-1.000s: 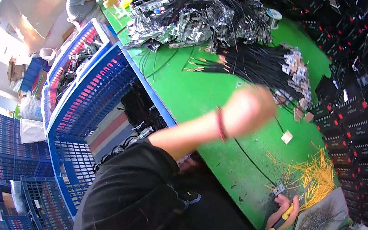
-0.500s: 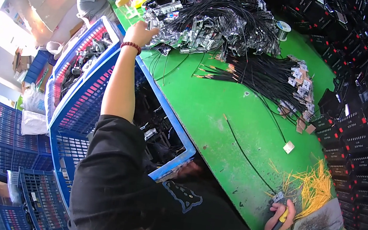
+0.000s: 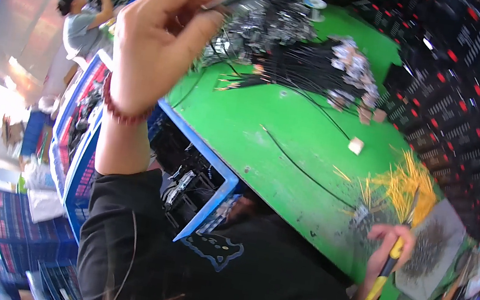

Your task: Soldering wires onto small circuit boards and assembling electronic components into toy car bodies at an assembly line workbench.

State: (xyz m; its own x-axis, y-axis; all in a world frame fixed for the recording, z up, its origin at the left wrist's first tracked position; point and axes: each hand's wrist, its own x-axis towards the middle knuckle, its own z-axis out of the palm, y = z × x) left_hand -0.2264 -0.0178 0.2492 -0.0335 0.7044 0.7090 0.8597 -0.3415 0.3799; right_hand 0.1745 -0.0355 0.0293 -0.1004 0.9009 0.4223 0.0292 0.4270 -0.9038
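My left hand (image 3: 160, 40) is raised above the table's left edge, thumb and fingers closed on a thin grey piece (image 3: 231, 3), blurred by motion. Behind it lies a heap of silvery parts with black cables (image 3: 264, 21). Down at the right, my right hand (image 3: 391, 242) is wrapped round a yellow-and-black handled tool (image 3: 386, 267). A slender dark tip extends from the tool toward a pile of yellow thin sticks (image 3: 401, 184). Just left of that hand, a single black cable (image 3: 298, 169) ends in a small grey part (image 3: 361, 214).
A bundle of black cables (image 3: 301, 66) with copper-coloured tips lies on the green table (image 3: 227, 108). Beside my right hand is a grey board (image 3: 431, 250) with dark residue. Blue crates (image 3: 226, 185) of black parts adjoin the table. Black printed units (image 3: 461, 150) are stacked right. Another person (image 3: 82, 29) works far left.
My left hand has come back from the silvery heap, nearer to me, with a thin grey piece in its fingers. My right hand still holds the tool, its tip now showing. The view has shifted.
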